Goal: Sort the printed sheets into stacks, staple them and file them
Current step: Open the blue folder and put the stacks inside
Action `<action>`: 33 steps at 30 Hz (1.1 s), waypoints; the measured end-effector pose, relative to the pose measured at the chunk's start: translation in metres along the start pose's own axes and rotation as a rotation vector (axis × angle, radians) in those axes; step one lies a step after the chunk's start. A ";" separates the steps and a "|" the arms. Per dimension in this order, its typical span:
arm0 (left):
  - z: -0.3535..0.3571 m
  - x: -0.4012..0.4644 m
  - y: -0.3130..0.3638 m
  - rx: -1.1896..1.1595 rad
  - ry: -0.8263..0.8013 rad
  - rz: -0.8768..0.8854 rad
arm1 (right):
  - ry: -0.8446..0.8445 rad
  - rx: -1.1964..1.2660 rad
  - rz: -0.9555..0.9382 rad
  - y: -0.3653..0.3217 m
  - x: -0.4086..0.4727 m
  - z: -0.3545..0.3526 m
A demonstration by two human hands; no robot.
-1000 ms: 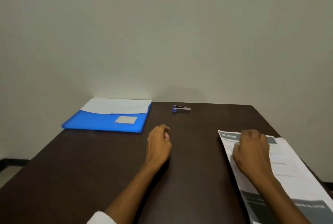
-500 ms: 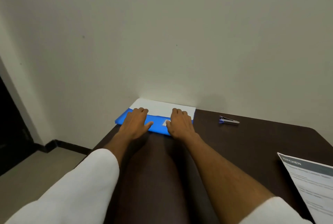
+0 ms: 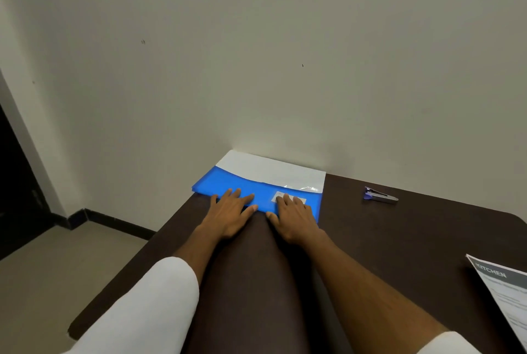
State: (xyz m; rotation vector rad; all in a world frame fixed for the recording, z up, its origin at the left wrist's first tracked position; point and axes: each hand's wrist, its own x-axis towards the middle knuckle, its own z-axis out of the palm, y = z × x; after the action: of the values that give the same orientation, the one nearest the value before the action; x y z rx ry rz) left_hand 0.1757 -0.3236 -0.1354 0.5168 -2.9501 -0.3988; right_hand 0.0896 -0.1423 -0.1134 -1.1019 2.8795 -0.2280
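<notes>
Head view only: blue folder (image 3: 258, 192) lies at the table's (image 3: 399, 239) far left corner, long axis crosswise. Left hand (image 3: 231, 212) and right hand (image 3: 293, 218) rest flat on its near edge, fingers straight, gripping nothing; printed sheet (image 3: 504, 293) lies well right, nearer the right hand.

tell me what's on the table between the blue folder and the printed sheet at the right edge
Only the stapler lies in that stretch, nearer the blue folder than the printed sheet. The rest is bare dark table, as the head view shows.
</notes>
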 end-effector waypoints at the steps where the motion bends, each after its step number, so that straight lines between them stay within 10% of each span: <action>1: 0.002 -0.003 0.001 -0.044 0.051 -0.001 | 0.028 -0.036 -0.011 -0.003 -0.007 -0.004; 5: -0.007 -0.007 0.005 -0.350 0.320 -0.011 | 0.106 -0.123 -0.067 -0.034 -0.044 -0.033; 15: -0.013 -0.035 0.025 -0.529 0.247 0.105 | 0.103 0.341 -0.057 -0.082 -0.115 -0.028; 21: 0.001 -0.044 0.030 -0.525 0.269 0.051 | 0.273 0.357 0.163 -0.047 -0.124 -0.018; 33: 0.012 -0.066 0.041 -0.321 0.363 0.279 | 0.017 0.039 0.279 -0.056 -0.117 0.010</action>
State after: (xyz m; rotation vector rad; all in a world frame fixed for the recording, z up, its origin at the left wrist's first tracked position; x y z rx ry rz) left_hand 0.2218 -0.2603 -0.1405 0.1183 -2.4930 -0.6505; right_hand 0.2144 -0.1067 -0.1152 -0.6833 2.9834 -0.2779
